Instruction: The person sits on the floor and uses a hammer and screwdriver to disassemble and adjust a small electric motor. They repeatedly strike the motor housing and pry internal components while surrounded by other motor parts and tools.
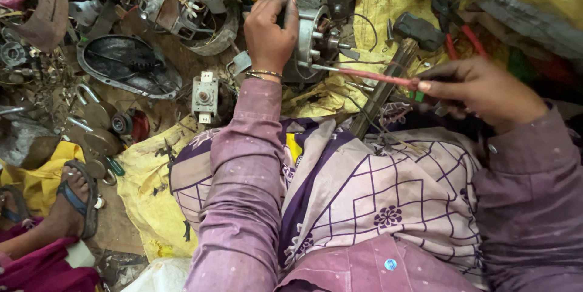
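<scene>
My left hand (pixel 270 32) grips a grey metal motor (pixel 316 40) from above, holding it on the ground in front of my lap. A short shaft sticks out of the motor's right side. My right hand (pixel 480 88) holds a red-handled screwdriver (pixel 373 76), whose metal tip points left and touches the motor's lower right edge. A thin bangle sits on my left wrist. Both sleeves are dusty purple, and a patterned purple and cream cloth covers my lap.
A hammer (pixel 404 43) with a wooden handle lies beside the motor on yellow sacking (pixel 146 189). Motor housings, a black round cover (pixel 127 64), a small white motor (pixel 204 96) and scrap parts crowd the back and left. Another person's sandalled foot (pixel 73 198) rests at the left.
</scene>
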